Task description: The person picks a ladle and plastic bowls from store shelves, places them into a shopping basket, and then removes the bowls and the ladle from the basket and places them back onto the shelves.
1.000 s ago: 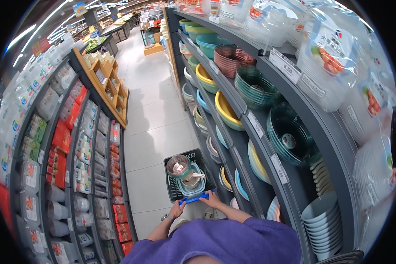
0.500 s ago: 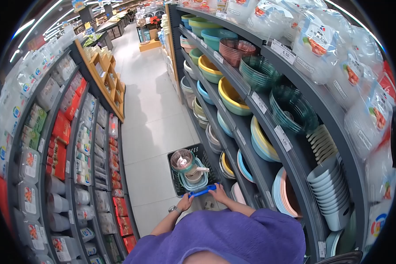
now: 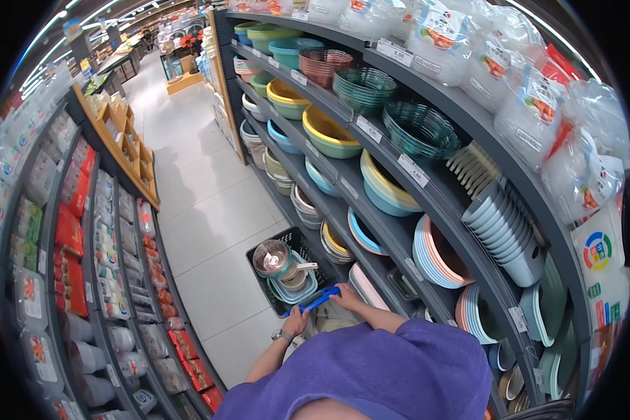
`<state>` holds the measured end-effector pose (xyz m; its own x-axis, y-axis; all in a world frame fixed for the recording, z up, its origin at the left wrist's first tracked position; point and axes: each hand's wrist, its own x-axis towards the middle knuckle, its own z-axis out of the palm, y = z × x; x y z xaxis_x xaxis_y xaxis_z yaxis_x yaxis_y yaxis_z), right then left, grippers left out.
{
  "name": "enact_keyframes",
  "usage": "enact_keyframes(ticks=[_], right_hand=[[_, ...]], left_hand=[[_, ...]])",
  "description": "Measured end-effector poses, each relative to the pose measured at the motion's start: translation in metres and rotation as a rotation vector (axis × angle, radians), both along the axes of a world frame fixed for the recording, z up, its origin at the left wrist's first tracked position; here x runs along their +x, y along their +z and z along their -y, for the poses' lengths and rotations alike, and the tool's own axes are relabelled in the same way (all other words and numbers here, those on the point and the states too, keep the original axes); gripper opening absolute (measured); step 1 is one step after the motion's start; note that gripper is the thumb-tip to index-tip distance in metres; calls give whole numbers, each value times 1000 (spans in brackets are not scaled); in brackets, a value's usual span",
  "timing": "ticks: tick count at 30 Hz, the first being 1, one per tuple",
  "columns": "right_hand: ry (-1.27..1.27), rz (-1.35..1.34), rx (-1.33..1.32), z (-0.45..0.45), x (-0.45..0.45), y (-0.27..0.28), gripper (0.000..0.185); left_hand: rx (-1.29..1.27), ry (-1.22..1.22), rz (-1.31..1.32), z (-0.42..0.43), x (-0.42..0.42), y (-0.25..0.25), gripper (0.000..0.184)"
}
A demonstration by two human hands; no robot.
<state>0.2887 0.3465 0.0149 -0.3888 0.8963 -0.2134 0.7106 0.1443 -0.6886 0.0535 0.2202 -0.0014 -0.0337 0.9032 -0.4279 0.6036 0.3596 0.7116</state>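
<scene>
Shopping basket, head view: the black perforated basket [image 3: 262,285] is seen below the centre of the head view, over the grey tiled floor [image 3: 196,192] of the aisle, beside the right-hand shelving.
Blue handle: the bar [image 3: 321,301] is held slightly aslant at the basket's near edge, its two ends covered by hands.
Left hand: the handle's left end is gripped by the left hand [image 3: 297,321], with fingers curled around it (a wristwatch [image 3: 281,336] is worn just behind).
Right hand: the other end is clasped by the right hand [image 3: 345,298]; the two hands are kept apart by a length of bare blue bar.
Basket contents: a clear round bowl [image 3: 271,257] is placed uppermost, beside a pale handle [image 3: 307,266]; a light-blue container [image 3: 298,295] is partly hidden beneath.
Right-hand shelving: yellow and green basins [image 3: 331,131], dark-green transparent bowls [image 3: 420,133] and pale-blue nested containers [image 3: 504,234] are stacked there.
Left-hand shelving: red packages [image 3: 68,231] are displayed among clear-wrapped goods.
Purple garment: the lower foreground is filled by the wearer's top [image 3: 357,371].
</scene>
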Motion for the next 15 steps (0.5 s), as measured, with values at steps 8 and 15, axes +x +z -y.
enact_keyframes(ticks=[8, 15], right_hand=[[57, 84, -101, 14, 21, 4, 65], [141, 32, -139, 19, 40, 2, 64]], left_hand=[[-3, 2, -15, 25, 21, 4, 63], [-81, -16, 15, 32, 28, 15, 66]])
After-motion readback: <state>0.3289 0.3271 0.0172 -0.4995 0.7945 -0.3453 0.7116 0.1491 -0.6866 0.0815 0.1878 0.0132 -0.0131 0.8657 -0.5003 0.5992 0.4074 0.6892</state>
